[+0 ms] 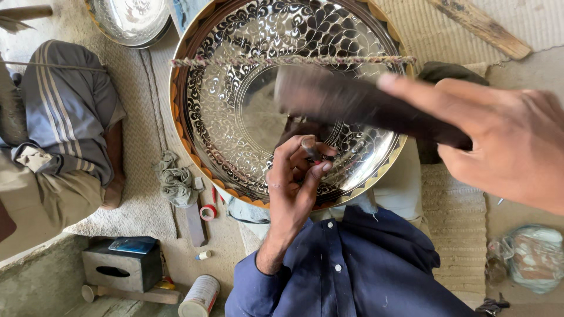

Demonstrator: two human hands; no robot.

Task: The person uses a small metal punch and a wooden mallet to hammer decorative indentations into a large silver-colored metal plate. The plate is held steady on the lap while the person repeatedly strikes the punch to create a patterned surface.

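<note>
1. Fingers of the left hand pinch a small chisel, its tip set on the tray, likely to steady it for a strike.
2. Far left: another person's striped trouser leg; a crumpled rag and a roll of tape lie nearby.
3. Centre: the engraved metal tray is propped on the lap, a braided cord stretched across it.
4. Right hand is wrapped around a dark hammer, blurred above the chisel.

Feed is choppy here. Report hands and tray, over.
Left hand pinches small chisel on engraved metal tray. Right hand grips blurred hammer. Cord crosses tray.
</note>
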